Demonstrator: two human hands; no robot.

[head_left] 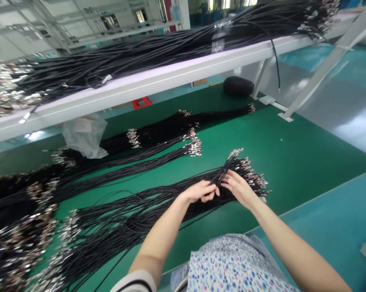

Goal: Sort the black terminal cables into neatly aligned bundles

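My left hand [199, 191] and my right hand [239, 187] meet over a bundle of thin black cables [158, 194] lying on the green mat [292, 154]. Both hands pinch a small bunch of cables [227, 166] and lift its end off the pile; silver metal terminals [235, 153] stick up from that end. More terminals [256, 178] fan out on the mat just beyond my right hand. Both hands are closed on the bunch.
Other black cable bundles [146, 154] with metal ends cover the left of the mat. A crumpled plastic bag [84, 136] lies among them. A white shelf [158, 79] above carries more cables. A black pouch [237, 86] sits at the back.
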